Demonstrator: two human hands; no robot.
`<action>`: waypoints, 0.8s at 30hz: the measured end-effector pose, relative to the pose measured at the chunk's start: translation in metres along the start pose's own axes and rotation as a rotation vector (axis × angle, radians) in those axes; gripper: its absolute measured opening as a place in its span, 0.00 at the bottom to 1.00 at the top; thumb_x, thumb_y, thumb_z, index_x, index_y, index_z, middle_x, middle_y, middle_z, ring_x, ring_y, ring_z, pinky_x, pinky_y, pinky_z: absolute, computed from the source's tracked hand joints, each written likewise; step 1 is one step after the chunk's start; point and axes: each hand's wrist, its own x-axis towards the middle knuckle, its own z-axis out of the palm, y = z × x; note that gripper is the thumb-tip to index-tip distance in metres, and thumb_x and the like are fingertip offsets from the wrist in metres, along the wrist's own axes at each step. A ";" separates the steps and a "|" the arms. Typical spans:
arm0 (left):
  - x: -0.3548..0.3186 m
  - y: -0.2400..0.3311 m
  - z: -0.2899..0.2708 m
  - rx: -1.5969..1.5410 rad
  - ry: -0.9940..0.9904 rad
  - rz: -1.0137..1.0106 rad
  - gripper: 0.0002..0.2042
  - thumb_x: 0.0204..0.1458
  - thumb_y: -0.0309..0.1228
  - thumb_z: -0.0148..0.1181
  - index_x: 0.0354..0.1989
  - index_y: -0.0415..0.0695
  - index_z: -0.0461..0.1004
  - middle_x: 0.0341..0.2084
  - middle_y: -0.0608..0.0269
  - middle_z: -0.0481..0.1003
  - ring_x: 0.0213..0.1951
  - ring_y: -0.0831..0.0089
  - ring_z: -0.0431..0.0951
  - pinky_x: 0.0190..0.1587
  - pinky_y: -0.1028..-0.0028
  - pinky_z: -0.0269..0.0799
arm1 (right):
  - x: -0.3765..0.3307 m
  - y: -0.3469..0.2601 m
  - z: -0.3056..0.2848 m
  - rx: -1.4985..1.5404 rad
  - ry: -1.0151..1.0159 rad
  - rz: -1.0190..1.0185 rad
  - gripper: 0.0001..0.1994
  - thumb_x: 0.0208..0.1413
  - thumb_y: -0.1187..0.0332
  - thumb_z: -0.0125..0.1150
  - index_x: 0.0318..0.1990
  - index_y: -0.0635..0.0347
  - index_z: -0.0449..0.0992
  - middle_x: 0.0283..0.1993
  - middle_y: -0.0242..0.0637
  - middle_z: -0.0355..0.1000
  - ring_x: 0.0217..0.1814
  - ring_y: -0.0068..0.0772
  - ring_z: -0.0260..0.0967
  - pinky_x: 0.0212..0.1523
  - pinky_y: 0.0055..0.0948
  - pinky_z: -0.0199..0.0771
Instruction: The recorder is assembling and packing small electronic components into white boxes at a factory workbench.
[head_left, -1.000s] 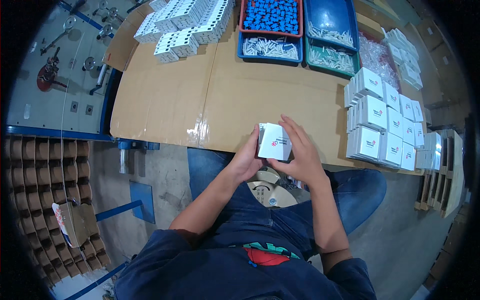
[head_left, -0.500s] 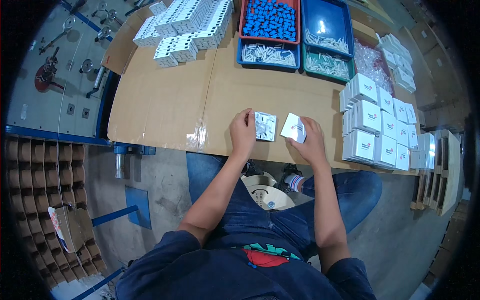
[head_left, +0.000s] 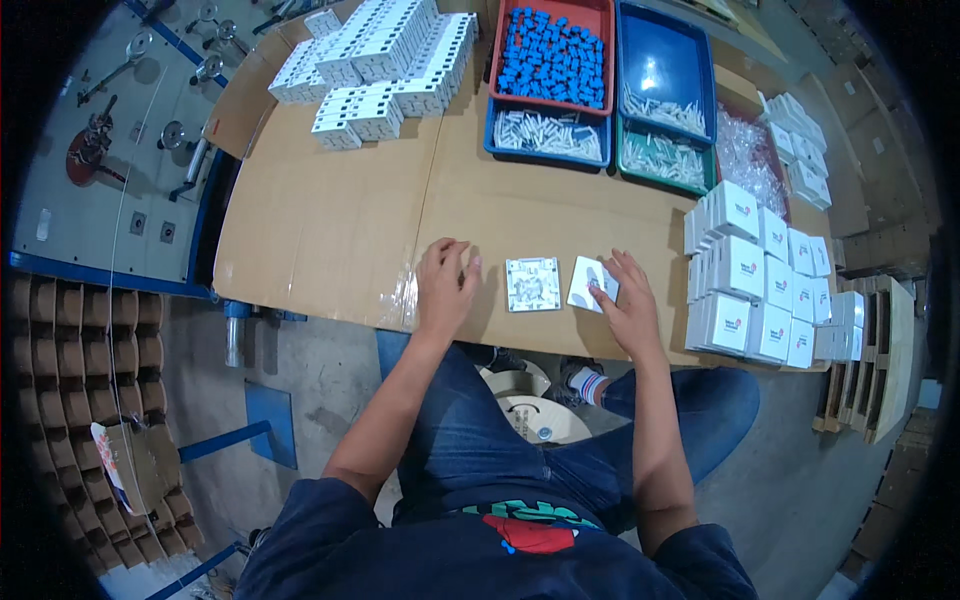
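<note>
A square white device module point(head_left: 533, 285) lies face up on the cardboard-covered table in front of me, its moulded inner side showing. My left hand point(head_left: 447, 290) is to its left, fingers apart, with nothing in it and no contact with the module. On the other side is a flat white square cover point(head_left: 582, 288) with a small print. My right hand point(head_left: 630, 308) is spread at the cover's right edge, the thumb over its face. Whether the thumb presses on it I cannot tell.
Stacked white modules point(head_left: 370, 70) stand far left. Trays hold blue parts point(head_left: 555, 60), white pieces point(head_left: 545, 135) and clear pieces point(head_left: 660, 160). Piled white covers point(head_left: 755, 275) are at right, beside a box of clear plastic bags point(head_left: 745, 150). The table's front edge point(head_left: 480, 335) runs near my knees.
My left hand has let go of the module and drawn off to the left. My right hand's fingers have loosened around the cover, which has turned slightly. The view has shifted.
</note>
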 end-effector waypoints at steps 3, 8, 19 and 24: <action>0.010 -0.023 0.002 0.157 0.060 -0.007 0.19 0.59 0.36 0.63 0.56 0.42 0.74 0.57 0.48 0.70 0.59 0.49 0.70 0.62 0.52 0.64 | 0.040 -0.013 -0.002 0.048 0.081 -0.021 0.19 0.57 0.67 0.69 0.54 0.62 0.79 0.62 0.48 0.73 0.68 0.53 0.68 0.66 0.43 0.68; 0.013 -0.003 0.002 0.265 0.044 0.008 0.21 0.58 0.37 0.63 0.58 0.40 0.71 0.58 0.46 0.68 0.61 0.47 0.67 0.64 0.52 0.61 | 0.155 -0.014 0.002 0.057 0.200 -0.076 0.13 0.58 0.69 0.66 0.49 0.62 0.80 0.50 0.48 0.78 0.52 0.49 0.77 0.53 0.41 0.75; 0.018 -0.003 0.001 0.267 -0.038 -0.129 0.24 0.59 0.44 0.60 0.58 0.42 0.72 0.59 0.49 0.67 0.65 0.51 0.64 0.68 0.51 0.57 | 0.422 0.032 0.001 -0.447 0.246 -0.195 0.14 0.59 0.65 0.64 0.51 0.58 0.79 0.47 0.49 0.79 0.51 0.56 0.77 0.51 0.51 0.77; 0.022 -0.001 -0.004 0.294 -0.047 -0.142 0.25 0.58 0.45 0.61 0.59 0.42 0.71 0.59 0.50 0.66 0.65 0.51 0.63 0.68 0.51 0.57 | 0.474 0.029 -0.005 -0.592 0.249 -0.192 0.14 0.59 0.63 0.66 0.51 0.54 0.79 0.53 0.45 0.78 0.56 0.53 0.75 0.55 0.50 0.75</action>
